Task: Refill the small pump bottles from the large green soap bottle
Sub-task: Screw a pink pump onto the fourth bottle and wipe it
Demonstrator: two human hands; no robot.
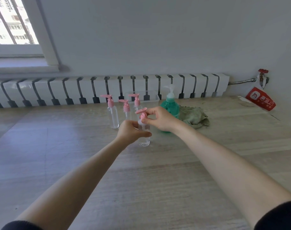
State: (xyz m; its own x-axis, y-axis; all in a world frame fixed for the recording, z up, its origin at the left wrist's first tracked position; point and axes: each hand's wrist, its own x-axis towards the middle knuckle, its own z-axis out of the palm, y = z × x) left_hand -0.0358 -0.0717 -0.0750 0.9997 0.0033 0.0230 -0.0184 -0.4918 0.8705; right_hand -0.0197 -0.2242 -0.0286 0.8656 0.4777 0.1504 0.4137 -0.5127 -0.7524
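One pump bottle [144,141]: left hand [131,131] grips body, right hand [161,119] pinches pump [142,113]. Unscrewing likely next; green soap bottle [170,106] at one o'clock.

3 pump bottles [113,113] stand behind the held bottle [144,138]; soap bottle [171,107] at right.

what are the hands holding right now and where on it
One small pump bottle: the left hand grips its clear body, the right hand pinches its pink pump collar.

Left hand [130,131] round a small pump bottle [144,141], right hand [159,119] at its pink pump [141,112] (green soap bottle [171,105] behind)
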